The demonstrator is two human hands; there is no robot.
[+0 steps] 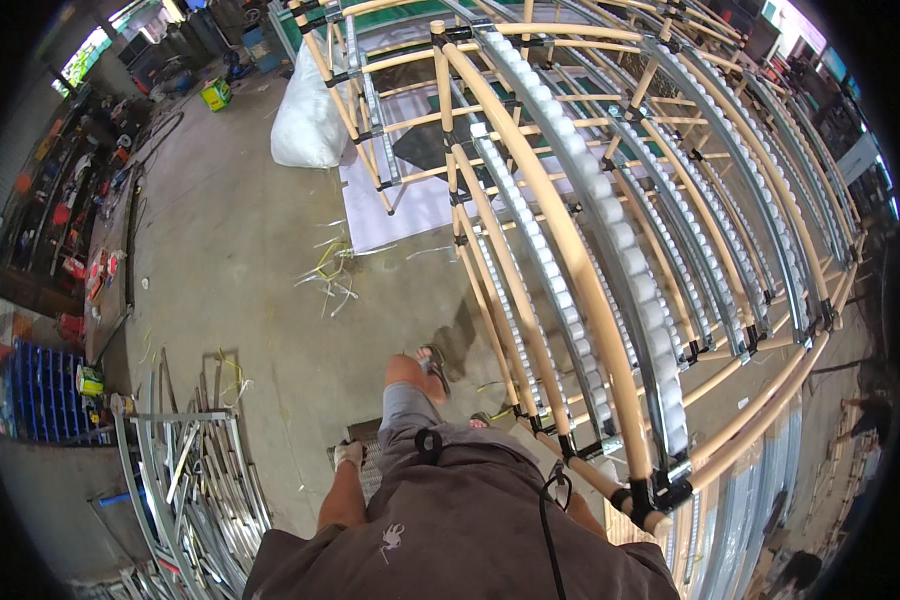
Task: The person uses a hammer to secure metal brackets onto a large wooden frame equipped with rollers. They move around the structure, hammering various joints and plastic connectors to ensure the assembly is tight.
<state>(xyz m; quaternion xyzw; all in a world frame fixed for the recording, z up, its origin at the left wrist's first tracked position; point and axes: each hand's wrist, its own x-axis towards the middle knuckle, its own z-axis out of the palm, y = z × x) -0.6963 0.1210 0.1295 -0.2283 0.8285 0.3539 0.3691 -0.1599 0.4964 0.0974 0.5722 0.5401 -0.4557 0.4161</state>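
My left hand (348, 455) wears a pale work glove and hangs at my side, just left of my grey shorts. It lies over a small grey ribbed piece (368, 478); whether the fingers grip it I cannot tell. My right hand is hidden beyond my brown shirt, on the side of the rack. That rack (580, 270) is a large frame of tan pipes joined by black clamps, carrying sloped white roller tracks (630, 260). It stands directly to my right and ahead. My sandalled foot (430, 362) steps forward on the concrete beside the rack's corner post.
A pile of metal rails and roller tracks (185, 480) lies at the lower left. Blue bins (45, 395) and a cluttered bench (80, 230) line the left wall. A full white sack (308, 115) leans by the rack's far corner. Cut strips (330, 275) litter the floor.
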